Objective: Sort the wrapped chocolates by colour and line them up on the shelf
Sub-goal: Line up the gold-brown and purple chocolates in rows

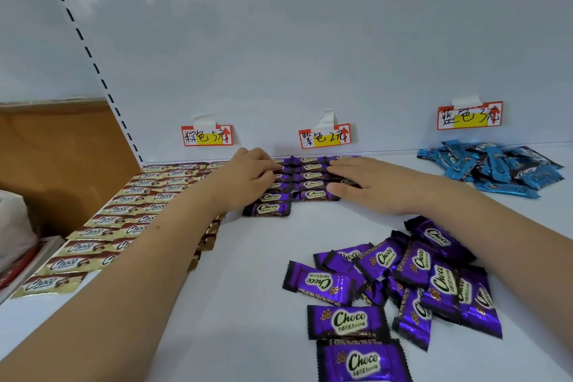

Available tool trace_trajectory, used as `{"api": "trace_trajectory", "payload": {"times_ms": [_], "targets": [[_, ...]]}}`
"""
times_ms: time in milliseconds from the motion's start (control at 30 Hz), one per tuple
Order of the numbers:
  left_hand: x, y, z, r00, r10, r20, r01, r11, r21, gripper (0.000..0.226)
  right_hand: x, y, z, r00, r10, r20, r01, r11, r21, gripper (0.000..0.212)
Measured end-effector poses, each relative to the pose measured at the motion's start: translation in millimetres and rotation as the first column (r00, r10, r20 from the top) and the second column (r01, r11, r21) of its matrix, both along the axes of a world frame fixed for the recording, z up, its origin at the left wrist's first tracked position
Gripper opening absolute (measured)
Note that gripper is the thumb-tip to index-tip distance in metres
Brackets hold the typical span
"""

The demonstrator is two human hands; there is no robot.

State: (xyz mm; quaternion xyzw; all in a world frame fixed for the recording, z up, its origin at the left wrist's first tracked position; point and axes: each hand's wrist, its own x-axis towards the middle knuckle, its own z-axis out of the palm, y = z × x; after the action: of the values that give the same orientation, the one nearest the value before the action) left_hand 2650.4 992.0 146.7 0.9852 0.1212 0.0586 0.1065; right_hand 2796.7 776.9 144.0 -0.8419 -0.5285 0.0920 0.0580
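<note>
Purple "Choco" chocolates (362, 361) nearest, gold "Choco" rows (102, 220), handwritten price tags (324, 136)

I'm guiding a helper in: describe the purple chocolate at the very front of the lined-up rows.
Find the middle price tag on the back wall. Below it lie the purple rows. The nearest piece, by the left hand, sticks out alone in front of the left column.

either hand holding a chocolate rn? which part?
Nothing lifted. Left hand and right hand rest flat on the lined-up purple chocolates, fingers on the wrappers.
</note>
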Motion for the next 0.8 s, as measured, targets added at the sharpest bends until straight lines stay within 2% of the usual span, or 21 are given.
{"api": "trace_trajectory", "payload": {"times_ms": [100,233,433,600,800], "targets": [[0.1,0.1,-0.3,1.000,0.000,-0.013,0.000,1.000,-0.026,0.041,-1.1,1.1,-0.8,1.000,0.000,-0.001,0.000,1.000,0.008,0.083],[-3.1,-4.0,3.9,0.999,-0.019,0.040,0.021,0.998,-0.062,0.040,0.6,-0.9,2.1,1.000,0.014,-0.028,-0.013,0.998,0.058,0.088],[-23.6,-7.6,24.7,0.995,-0.074,0.074,0.087,0.977,-0.194,0.015,-7.5,-7.0,15.4,0.989,0.149,0.020,-0.149,0.960,0.238,0.042],[-30.2,-11.6,27.0,0.993,-0.058,-0.101,0.037,0.979,-0.198,0.010,-13.1,-2.2,11.2,0.970,0.239,0.047,-0.244,0.959,0.144,0.038],[-30.7,-12.4,27.6,0.992,-0.024,-0.122,0.000,0.981,-0.194,0.011,-14.8,2.9,8.7,0.970,0.235,0.066,-0.242,0.958,0.156,0.038]]}}
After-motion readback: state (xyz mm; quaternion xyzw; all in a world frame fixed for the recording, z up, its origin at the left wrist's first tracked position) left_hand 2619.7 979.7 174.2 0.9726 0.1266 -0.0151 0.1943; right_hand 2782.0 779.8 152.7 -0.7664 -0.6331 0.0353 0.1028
